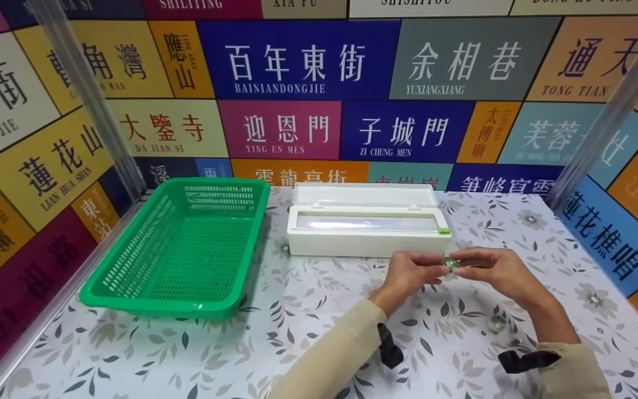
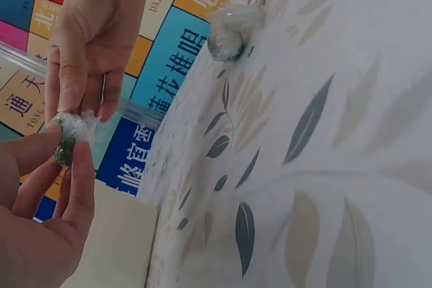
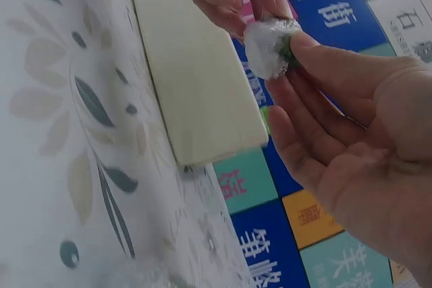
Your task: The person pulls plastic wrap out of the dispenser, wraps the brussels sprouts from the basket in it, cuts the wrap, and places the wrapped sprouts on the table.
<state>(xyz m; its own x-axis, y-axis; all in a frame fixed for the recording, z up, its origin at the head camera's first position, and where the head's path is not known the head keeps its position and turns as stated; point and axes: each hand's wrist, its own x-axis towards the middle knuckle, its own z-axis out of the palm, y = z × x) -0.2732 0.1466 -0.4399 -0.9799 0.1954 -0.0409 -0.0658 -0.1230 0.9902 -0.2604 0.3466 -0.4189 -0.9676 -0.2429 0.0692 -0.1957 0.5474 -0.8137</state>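
Note:
Between my two hands, in front of the white box's right end, is a small green lump in crinkled clear plastic film [image 1: 450, 264]. My left hand [image 1: 409, 275] pinches it from the left with thumb and fingers. From the other side my right hand [image 1: 497, 271] holds it between thumb and fingertips. Close up, the left wrist view shows the wrapped lump [image 2: 73, 136] with film bunched around its green part. A second film-wrapped ball [image 1: 497, 324] lies on the table below my right hand, its film sticking up in a loose twist in the left wrist view.
A white cling film dispenser [image 1: 369, 244] stands behind my hands, its lid [image 1: 364, 195] raised and a green slider at its right end. On the left sits a green perforated basket [image 1: 241, 266]. Clear posts [image 1: 601, 111] and sign-covered walls border the flowered tablecloth [image 1: 291, 343].

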